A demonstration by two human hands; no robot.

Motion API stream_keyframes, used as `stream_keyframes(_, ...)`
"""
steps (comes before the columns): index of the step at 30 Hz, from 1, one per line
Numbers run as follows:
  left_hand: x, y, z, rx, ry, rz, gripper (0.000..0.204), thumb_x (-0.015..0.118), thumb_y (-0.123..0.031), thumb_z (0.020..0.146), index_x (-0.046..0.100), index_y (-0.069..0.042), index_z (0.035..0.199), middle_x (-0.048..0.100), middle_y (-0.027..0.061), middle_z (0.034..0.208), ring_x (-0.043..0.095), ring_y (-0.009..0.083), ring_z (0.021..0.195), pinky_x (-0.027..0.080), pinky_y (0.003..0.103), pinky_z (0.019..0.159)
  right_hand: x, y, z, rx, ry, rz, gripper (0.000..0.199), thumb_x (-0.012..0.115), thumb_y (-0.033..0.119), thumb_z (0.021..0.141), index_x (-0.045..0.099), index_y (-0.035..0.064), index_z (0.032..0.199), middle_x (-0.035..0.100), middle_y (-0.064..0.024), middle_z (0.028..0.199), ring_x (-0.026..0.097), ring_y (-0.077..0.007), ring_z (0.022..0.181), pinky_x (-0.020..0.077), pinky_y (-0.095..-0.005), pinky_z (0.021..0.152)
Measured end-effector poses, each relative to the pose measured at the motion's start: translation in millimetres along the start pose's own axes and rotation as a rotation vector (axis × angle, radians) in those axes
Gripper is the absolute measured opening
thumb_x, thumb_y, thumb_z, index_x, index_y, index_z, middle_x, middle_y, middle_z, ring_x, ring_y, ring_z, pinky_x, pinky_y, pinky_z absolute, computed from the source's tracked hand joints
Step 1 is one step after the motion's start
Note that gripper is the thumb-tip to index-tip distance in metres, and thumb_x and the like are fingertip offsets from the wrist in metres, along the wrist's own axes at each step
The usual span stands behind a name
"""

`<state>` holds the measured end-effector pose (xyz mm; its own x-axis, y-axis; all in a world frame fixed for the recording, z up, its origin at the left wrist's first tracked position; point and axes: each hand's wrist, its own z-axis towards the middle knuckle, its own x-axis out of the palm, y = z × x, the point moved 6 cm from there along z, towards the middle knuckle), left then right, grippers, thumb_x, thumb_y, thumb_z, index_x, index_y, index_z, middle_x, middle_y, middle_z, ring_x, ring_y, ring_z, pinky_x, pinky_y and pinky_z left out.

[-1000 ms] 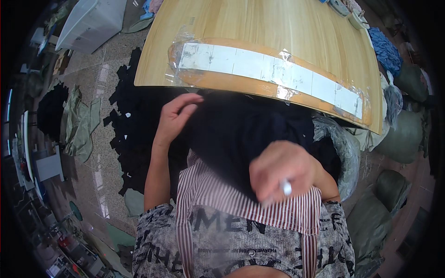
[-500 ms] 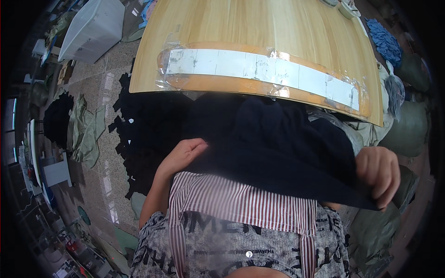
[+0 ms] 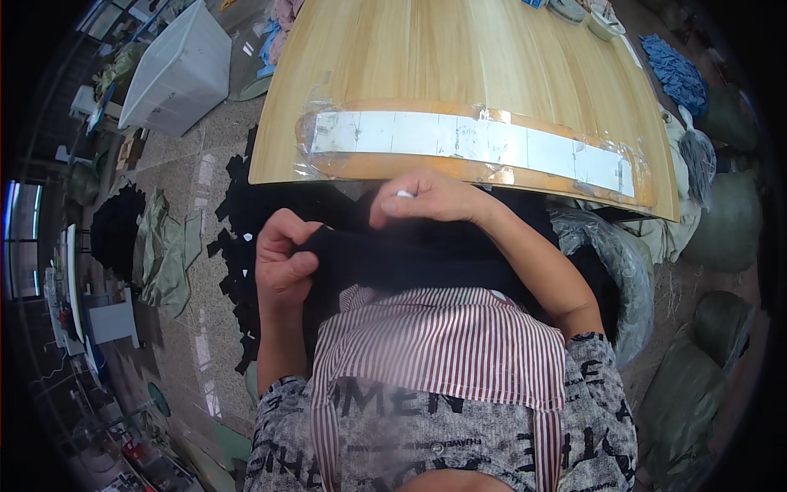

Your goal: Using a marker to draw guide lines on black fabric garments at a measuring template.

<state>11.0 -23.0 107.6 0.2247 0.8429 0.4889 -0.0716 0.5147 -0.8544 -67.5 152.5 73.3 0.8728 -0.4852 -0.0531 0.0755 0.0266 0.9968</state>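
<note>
Presently, a black cloth (image 3: 426, 254) was held bunched over the lap, just below the tabletop (image 3: 459, 66) edge: left hand (image 3: 283, 266) fisted closed on it, right hand (image 3: 430, 201) pinching its upper fold, apparently for straightening.

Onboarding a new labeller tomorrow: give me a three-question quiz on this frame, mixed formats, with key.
1. True or false: the left hand is closed on the dark cloth.
2. Multiple choice: where is the strip of white taped paper?
A. on the floor
B. along the near edge of the wooden table
C. on the striped apron
3. Fill in: to the person's left, beyond the table's corner, a white plastic ___ stands on the floor.

Key:
1. True; the right hand also rests on the cloth's upper edge.
2. B
3. bin
</note>
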Motion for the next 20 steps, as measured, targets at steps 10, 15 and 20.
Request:
stream_keyframes(10, -59.8, 46.1, -9.6, -0.285, 0.577, -0.236, 0.023, 0.063, -0.022, 0.09, 0.06, -0.002, 0.101, 0.068, 0.018, 0.09, 0.068, 0.0279, 0.078, 0.051, 0.047, 0.077, -17.0, -69.5, -66.1, 0.405, 0.016, -0.392, 0.019, 0.066, 0.014, 0.084, 0.063, -0.0007, 0.095, 0.061, -0.0043, 0.072, 0.055, -0.0118, 0.069, 0.045, -0.0271, 0.068)
stream_keyframes(15, -72.5, 145.6, 0.8, -0.786, 0.049, 0.68, 0.015, 0.052, -0.012, 0.094, 0.063, -0.002, 0.099, 0.067, 0.0097, 0.087, 0.065, 0.0182, 0.076, 0.052, 0.031, 0.074, -16.4, -69.1, -72.2, 0.311, -0.49, -0.243, 0.017, 0.064, 0.01, 0.081, 0.061, 0.001, 0.094, 0.061, -0.0068, 0.076, 0.056, -0.0142, 0.067, 0.045, -0.0275, 0.062)
stream_keyframes(20, -60.9, 143.7, 8.7, -0.528, 0.104, 0.896, 0.028, 0.055, -0.02, 0.093, 0.064, -0.012, 0.118, 0.07, 0.011, 0.095, 0.065, 0.0185, 0.084, 0.051, 0.029, 0.079, -26.3, -7.6, -66.1, -0.034, -0.746, 0.143, 0.009, 0.061, 0.009, 0.087, 0.062, 0.0063, 0.095, 0.058, 0.0012, 0.08, 0.051, -0.0055, 0.072, 0.0418, -0.0195, 0.065)
